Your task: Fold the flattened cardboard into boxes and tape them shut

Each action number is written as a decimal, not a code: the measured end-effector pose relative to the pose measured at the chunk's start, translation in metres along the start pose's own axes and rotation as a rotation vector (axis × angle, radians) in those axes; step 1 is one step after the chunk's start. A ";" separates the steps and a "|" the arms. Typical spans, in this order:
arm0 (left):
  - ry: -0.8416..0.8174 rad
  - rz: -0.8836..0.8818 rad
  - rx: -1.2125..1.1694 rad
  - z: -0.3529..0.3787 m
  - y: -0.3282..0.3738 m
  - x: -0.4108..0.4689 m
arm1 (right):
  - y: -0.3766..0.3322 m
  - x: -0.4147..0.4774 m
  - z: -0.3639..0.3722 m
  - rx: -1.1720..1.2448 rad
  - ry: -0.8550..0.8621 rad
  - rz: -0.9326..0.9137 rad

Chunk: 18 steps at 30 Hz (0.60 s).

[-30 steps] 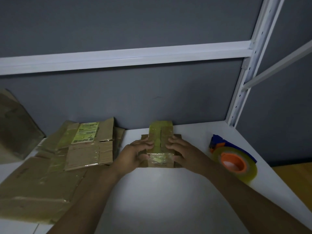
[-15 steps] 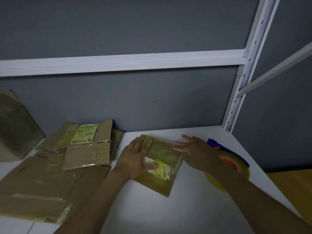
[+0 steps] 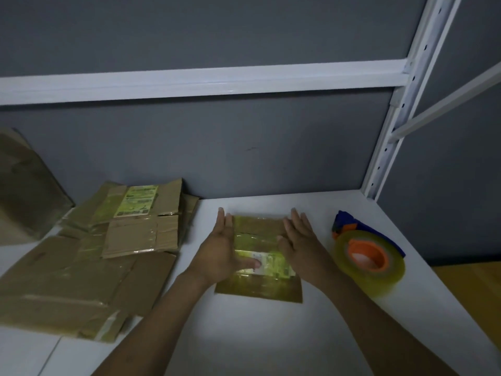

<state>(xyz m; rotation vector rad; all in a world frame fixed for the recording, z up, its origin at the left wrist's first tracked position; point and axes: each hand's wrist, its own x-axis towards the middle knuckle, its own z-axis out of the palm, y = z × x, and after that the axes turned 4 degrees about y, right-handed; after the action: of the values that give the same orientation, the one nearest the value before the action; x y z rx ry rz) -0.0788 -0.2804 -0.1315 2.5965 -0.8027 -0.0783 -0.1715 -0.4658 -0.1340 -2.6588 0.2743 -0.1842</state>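
Observation:
A small brown cardboard box (image 3: 259, 234), glossy with tape and bearing a pale label, lies on the white table (image 3: 244, 335). My left hand (image 3: 221, 246) lies flat against its left side, fingers straight, thumb across the label. My right hand (image 3: 301, 237) presses flat against its right side, fingers straight. A roll of clear tape on an orange-and-blue dispenser (image 3: 367, 253) sits just right of my right hand. Flattened cardboard pieces (image 3: 89, 256) are piled at the left.
A grey wall stands close behind the table. A white shelf rail (image 3: 203, 80) runs overhead and a white upright post (image 3: 398, 104) stands at the back right corner. Another brown cardboard piece (image 3: 24, 183) leans at far left. The table's right edge drops to a wooden floor (image 3: 471, 291).
The box has turned from skewed to square with the table edge. Both hands moved from lying on it to flanking its sides with straight fingers. The tape roll is uncovered again.

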 end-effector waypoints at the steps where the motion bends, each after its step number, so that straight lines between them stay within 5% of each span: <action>1: 0.003 -0.031 -0.034 0.000 0.002 0.000 | -0.002 -0.002 0.001 0.114 0.021 0.048; 6: 0.061 -0.211 -0.219 0.005 0.004 -0.005 | -0.005 -0.010 0.015 0.442 0.124 0.273; 10: 0.083 -0.252 -0.132 0.004 0.006 -0.010 | 0.003 -0.020 0.015 0.536 0.093 0.408; 14: 0.098 -0.231 0.021 -0.003 0.009 -0.020 | -0.002 -0.025 0.003 0.438 0.055 0.398; 18: 0.200 -0.124 -0.170 -0.009 0.009 -0.036 | -0.007 -0.033 -0.010 0.678 0.189 0.291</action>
<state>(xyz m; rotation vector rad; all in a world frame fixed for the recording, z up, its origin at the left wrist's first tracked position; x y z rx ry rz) -0.1116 -0.2642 -0.1219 2.4438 -0.5400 0.0735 -0.2043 -0.4566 -0.1248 -1.9096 0.5453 -0.3615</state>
